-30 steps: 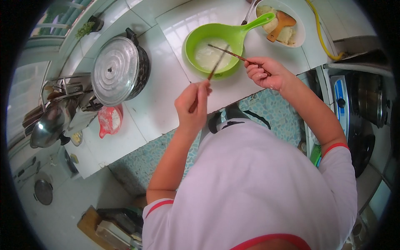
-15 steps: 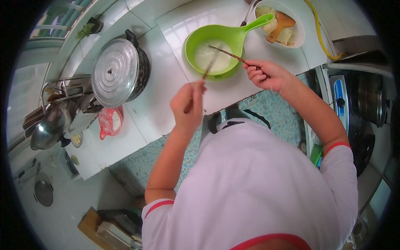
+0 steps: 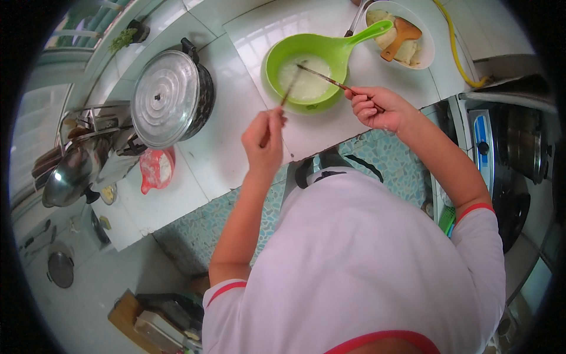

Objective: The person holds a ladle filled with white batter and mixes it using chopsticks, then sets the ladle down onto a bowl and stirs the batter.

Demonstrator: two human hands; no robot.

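Note:
A green handled bowl [image 3: 340, 50] with whitish liquid [image 3: 306, 79] in it stands on the white tiled counter. My left hand [image 3: 263, 138] is closed on a thin dark chopstick [image 3: 289, 91], slightly blurred, which reaches up over the bowl's left part. My right hand [image 3: 372, 108] grips another chopstick [image 3: 324, 77], slanting over the bowl's rim with its tip above the liquid. The two tips are close together; whether they touch is unclear. Behind my right hand, a white bowl [image 3: 428, 54] holds pale dough and a wooden spatula [image 3: 401, 39].
A lidded pot [image 3: 165, 99] stands on the counter left of the green bowl. Nearer the left edge are a red scoop [image 3: 156, 170] with white powder and a rack of utensils [image 3: 88, 150]. A yellow hose [image 3: 454, 44] runs at the upper right, beside the stove [image 3: 513, 141].
My left hand has shifted left and slightly up, and its chopstick has swung left over the bowl. My right hand has barely moved and keeps its chopstick.

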